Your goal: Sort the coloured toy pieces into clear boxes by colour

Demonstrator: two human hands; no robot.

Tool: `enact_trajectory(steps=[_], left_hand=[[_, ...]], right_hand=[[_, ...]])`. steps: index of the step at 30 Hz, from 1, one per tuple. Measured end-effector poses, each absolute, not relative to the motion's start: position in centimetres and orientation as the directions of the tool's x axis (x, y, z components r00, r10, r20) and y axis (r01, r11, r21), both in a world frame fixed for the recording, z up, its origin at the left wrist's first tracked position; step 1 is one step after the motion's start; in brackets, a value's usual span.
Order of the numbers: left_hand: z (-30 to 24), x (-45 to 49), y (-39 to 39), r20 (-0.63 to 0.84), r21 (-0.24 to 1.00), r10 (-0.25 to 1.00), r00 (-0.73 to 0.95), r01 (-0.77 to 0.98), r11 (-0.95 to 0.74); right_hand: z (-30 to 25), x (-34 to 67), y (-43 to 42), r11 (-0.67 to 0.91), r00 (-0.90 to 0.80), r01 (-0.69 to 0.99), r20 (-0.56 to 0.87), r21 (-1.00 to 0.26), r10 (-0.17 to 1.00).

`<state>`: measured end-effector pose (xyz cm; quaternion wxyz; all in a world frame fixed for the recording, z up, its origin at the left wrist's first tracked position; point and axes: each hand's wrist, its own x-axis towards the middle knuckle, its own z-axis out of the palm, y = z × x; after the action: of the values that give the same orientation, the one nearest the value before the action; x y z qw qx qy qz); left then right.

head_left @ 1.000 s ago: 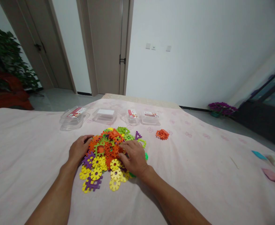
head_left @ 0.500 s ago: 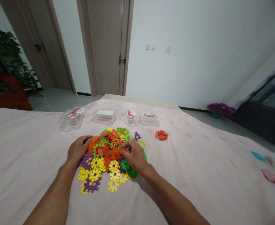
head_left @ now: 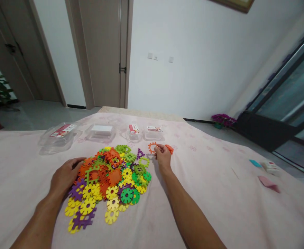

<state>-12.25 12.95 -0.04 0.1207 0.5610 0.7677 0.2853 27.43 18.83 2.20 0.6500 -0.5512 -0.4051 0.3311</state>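
A heap of flat plastic building pieces (head_left: 107,176) in orange, yellow, green and purple lies on the pink bedsheet (head_left: 206,193). My left hand (head_left: 65,174) rests on the heap's left edge, fingers curled loosely over orange pieces. Stretched out past the heap's far right side, my right hand (head_left: 163,154) pinches an orange ring-shaped piece (head_left: 152,147) just above the sheet. A small orange pile (head_left: 169,148) shows right behind that hand, partly hidden by it.
Several clear plastic boxes (head_left: 100,131) with labelled lids stand in a row beyond the heap. At the right edge lie a turquoise scrap (head_left: 255,163), a small white box (head_left: 271,167) and a pink piece (head_left: 267,182). Doors and a white wall are behind the bed.
My right hand left the heap and reached forward-right to the small orange pile, holding an orange ring piece. The camera turned right. My left hand stayed at the heap's edge.
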Motion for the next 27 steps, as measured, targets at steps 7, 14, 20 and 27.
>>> enact_trajectory(steps=[7,14,20,27], left_hand=[[-0.3,-12.4,13.0,0.118,0.576,0.932,-0.342,0.788,0.217],[-0.6,-12.6,13.2,0.126,0.570,0.935,-0.331,0.796,0.205],[0.2,-11.9,12.8,0.128,0.588,0.929,-0.347,0.781,0.210],[0.1,-12.0,12.9,0.124,0.600,0.935,-0.333,0.776,0.196]], right_hand=[[0.5,33.6,20.3,0.137,0.692,0.090,0.161,-0.986,0.704],[1.1,32.1,19.3,0.165,0.601,0.425,0.414,-0.890,0.684],[2.9,24.5,16.0,0.495,0.002,0.500,0.572,-0.711,0.820],[3.8,19.5,12.3,0.766,-0.557,0.532,0.531,-0.361,0.638]])
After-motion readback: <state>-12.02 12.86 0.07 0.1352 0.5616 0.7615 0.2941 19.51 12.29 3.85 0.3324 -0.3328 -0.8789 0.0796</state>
